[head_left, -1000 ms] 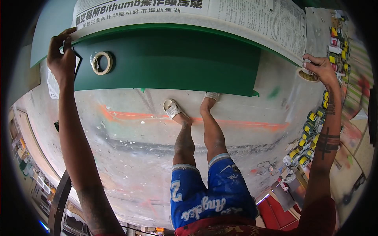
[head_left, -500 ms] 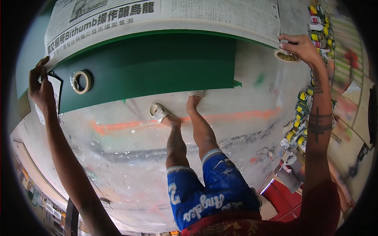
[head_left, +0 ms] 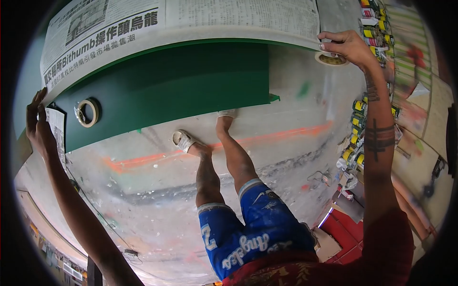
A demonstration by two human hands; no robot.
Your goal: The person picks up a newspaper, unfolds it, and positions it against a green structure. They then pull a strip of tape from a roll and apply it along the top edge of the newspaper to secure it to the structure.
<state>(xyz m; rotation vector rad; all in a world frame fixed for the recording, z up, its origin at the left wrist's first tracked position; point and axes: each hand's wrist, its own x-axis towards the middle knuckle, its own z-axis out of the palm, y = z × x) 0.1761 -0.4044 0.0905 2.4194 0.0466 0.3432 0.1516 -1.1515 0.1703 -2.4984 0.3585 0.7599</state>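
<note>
A newspaper sheet [head_left: 238, 16] with a pale strip of masking tape [head_left: 191, 33] along its near edge stretches between my two hands. My left hand [head_left: 40, 128] is closed on the sheet's left corner. At the right corner, my right hand [head_left: 350, 47] pinches the taped edge between thumb and fingers. A roll of masking tape [head_left: 332, 59] sits just under the right fingers, apparently joined to the strip. Beneath the sheet is a dark green panel [head_left: 186, 78], and a second tape roll [head_left: 87, 113] lies on its left part.
My feet stand on a paint-stained floor [head_left: 157, 157] at the panel's near edge. Several paint cans [head_left: 359, 107] line the right side. Another piece of newspaper [head_left: 57, 124] lies by my left hand. A cable [head_left: 93, 205] runs along the floor at left.
The view has shifted, so the panel and both hands appear farther left. The left hand sits lower in the picture. Both hands still hold the newspaper's taped edge.
</note>
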